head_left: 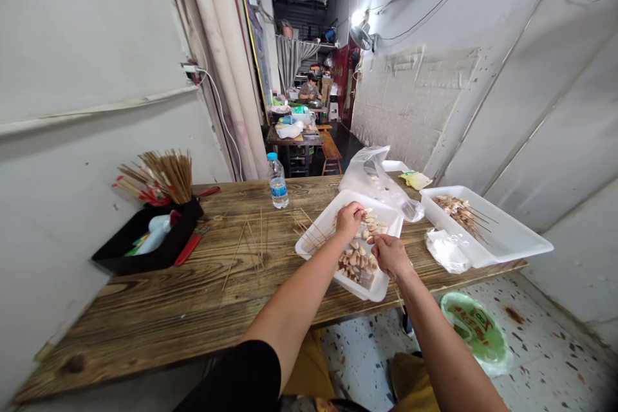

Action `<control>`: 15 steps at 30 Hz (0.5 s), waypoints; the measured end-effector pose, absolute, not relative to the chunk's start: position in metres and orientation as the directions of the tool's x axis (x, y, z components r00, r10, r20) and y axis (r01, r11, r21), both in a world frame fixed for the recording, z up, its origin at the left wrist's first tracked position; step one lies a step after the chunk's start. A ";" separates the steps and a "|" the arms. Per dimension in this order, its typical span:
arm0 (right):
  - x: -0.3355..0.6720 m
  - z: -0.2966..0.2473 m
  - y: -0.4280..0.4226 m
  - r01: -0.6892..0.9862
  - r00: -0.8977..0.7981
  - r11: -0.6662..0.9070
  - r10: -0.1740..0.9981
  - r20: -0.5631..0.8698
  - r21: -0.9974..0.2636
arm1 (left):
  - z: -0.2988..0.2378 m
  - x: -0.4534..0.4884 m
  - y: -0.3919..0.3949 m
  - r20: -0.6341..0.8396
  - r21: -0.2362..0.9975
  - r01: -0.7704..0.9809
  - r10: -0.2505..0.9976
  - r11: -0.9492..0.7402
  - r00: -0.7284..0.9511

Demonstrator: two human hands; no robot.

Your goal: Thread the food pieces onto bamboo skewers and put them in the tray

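Head view: pale, lumpy pieces fill a smooth white tray on the grainy wooden table; arms outstretched, left hand and right hand curl inward, fingers' grip unclear.

1. Your tabletop is grained, worn-looking wood.
2. The tray before you is smooth white plastic.
3. Your bottle is clear, glossy plastic; the bag, thin, crinkled plastic.
4. Your sleeve is matt black cloth.
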State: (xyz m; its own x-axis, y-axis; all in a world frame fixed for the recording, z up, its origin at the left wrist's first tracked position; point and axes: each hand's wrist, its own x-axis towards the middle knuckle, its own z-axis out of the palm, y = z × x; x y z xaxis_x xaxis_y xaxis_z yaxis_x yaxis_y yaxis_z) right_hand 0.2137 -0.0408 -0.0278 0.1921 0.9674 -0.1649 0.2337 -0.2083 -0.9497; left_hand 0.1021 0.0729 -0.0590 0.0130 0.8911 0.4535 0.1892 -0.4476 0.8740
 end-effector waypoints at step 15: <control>0.215 -0.031 -0.036 0.243 0.226 -0.201 0.963 -0.146 -0.949 | -0.061 0.107 0.071 0.428 0.889 0.162 0.903 -0.429 0.043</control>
